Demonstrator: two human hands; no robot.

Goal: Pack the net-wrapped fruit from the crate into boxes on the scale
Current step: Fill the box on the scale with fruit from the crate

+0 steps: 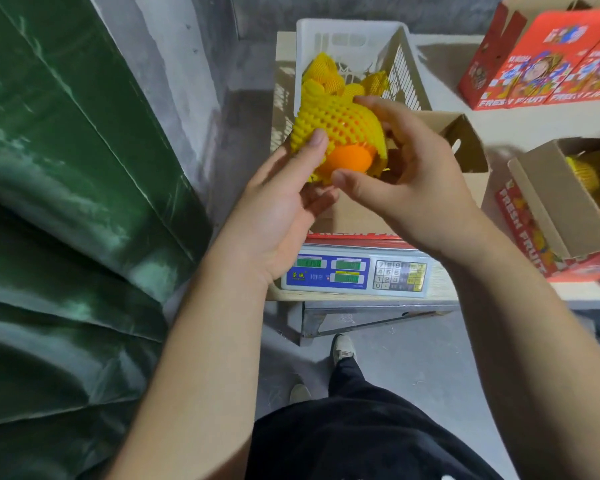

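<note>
1. Both hands hold one orange fruit [347, 161], half sleeved in yellow foam net [340, 124], above the open box [465, 147] on the scale [355, 271].
2. Left hand [284, 202] fingers curl under it, thumb on the net.
3. Right hand [413, 188] fingers clamp its right side.
4. The white crate [357, 39] sits farther back on the desk [444, 285], holding more netted fruit.

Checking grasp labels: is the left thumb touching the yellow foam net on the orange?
Touching. The head view shows the left hand with its thumb pressed against the yellow foam net, no gap, while the orange pokes out below it.
</note>
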